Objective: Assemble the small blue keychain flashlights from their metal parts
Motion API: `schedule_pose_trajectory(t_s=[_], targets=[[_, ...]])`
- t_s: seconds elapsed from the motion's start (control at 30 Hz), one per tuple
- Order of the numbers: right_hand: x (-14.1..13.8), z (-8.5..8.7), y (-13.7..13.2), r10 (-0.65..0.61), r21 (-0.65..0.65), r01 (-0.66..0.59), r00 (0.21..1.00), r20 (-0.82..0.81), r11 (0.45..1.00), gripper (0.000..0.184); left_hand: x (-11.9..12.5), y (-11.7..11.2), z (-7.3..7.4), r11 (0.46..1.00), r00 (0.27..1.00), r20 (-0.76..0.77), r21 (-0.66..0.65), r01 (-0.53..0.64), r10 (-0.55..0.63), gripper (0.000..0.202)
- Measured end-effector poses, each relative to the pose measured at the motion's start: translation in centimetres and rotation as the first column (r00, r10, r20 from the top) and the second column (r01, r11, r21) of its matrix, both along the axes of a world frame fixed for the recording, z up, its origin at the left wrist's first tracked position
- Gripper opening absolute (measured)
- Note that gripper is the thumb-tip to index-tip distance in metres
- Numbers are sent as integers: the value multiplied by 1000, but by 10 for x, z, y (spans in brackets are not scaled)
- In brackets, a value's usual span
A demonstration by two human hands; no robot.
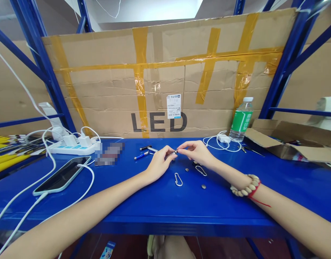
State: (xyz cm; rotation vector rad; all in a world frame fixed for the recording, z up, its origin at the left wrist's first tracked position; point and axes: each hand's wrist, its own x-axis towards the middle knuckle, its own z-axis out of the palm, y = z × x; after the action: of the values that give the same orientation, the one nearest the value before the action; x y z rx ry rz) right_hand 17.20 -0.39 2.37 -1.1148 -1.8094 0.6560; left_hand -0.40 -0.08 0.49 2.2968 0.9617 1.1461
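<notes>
In the middle of the blue table, my left hand is closed, pinching a small silver-and-black tube between thumb and fingers. The fingertips of my right hand pinch the dark end of that tube from the other side. Most of the tube is hidden by my fingers. Behind my left hand lie a blue metal tube, a black one and a silver one, each like a penlight. A silver carabiner, a second carabiner and two small round discs lie below my hands.
A phone with white cables and a power strip sit on the left. At the back right stand a water bottle, a coiled white cable and an open cardboard box. Tall cardboard closes off the back.
</notes>
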Motion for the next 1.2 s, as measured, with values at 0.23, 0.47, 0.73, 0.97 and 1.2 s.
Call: schedule_pose_trajectory(t_s=[0.23,0.47,0.73,0.97,1.2], targets=[[2,2,-2,57,-139,-55,998,12,989,37,-1,1,-2,998,998,-10,11,61,-61,8],[11,-2,4,148,-275,-129,988,51,953,34,-4,0,-5,978,986,-67,131,161,-153,7],[10,-5,2,234,-319,-205,971,56,925,36,-6,-2,-6,961,982,-133,222,164,-137,9],[10,2,-3,254,-292,-214,961,108,932,33,-6,2,-8,944,974,-165,264,196,-156,10],[8,1,-4,199,-293,-161,975,101,942,34,-5,2,-7,939,980,-138,292,180,-145,18]])
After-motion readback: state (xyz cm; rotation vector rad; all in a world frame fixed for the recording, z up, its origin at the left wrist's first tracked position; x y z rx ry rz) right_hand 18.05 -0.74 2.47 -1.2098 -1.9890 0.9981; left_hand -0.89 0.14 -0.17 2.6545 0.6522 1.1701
